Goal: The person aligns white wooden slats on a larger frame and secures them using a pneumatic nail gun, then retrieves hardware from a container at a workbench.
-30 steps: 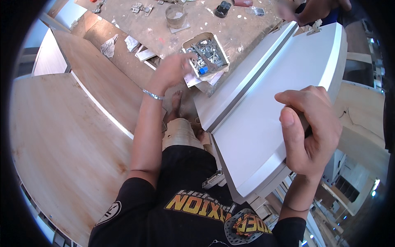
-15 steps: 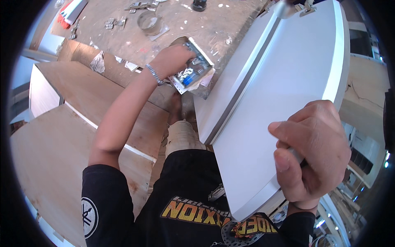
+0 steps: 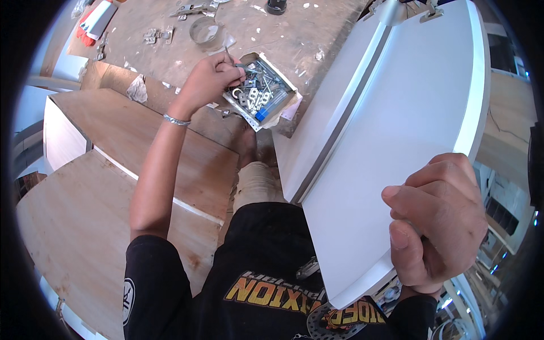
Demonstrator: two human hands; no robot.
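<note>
My left hand [image 3: 211, 82] is above the near-left rim of a small open box [image 3: 286, 85], its thumb and fingers pinched together. A thin dark sliver sticks up from the pinch; what it belongs to I cannot make out. Loose screws, pale metal fittings [image 3: 258, 98] and a blue-ended clear piece [image 3: 262, 115] lie in the box. On the right, my right hand [image 3: 439, 221] is raised in front of a white panel [image 3: 391, 130], fingers curled inward and thumb bent toward them. Whatever the curled fingers hold is hidden.
Metal hinges [image 3: 158, 35] and a round clear container [image 3: 205, 31] lie on the worn brown worktop [image 3: 243, 28]. Wooden panels [image 3: 85, 192] fill the left side. Another hinge [image 3: 430, 14] is fixed at the white panel's far end. A red-and-white object [image 3: 93, 25] sits far left.
My left hand has come up out of the box toward the left, now pinching something thin. My right hand stays curled, a little lower and further right in view.
</note>
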